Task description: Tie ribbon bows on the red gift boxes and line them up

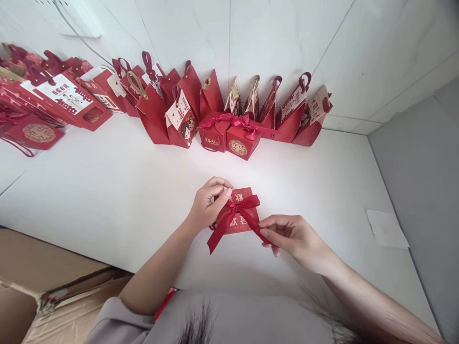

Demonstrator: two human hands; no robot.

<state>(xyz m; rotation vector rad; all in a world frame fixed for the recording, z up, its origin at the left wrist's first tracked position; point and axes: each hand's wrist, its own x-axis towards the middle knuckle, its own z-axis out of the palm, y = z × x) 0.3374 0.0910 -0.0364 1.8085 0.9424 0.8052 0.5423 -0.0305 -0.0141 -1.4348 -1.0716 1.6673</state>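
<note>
A small red gift box with white characters on its top sits on the white table in front of me. A red ribbon is tied over it in a bow, one tail hanging loose toward my side. At the bow's left side, my left hand pinches the ribbon between thumb and fingers; the exact hold is partly hidden. My right hand grips the other ribbon tail just off the box's near right corner. Under my left fingers, part of the box is covered.
Red gift boxes with ribbon handles line the wall, two bow-tied boxes standing in front. More red boxes crowd the far left. A cardboard carton is at lower left; a white paper lies near the right edge.
</note>
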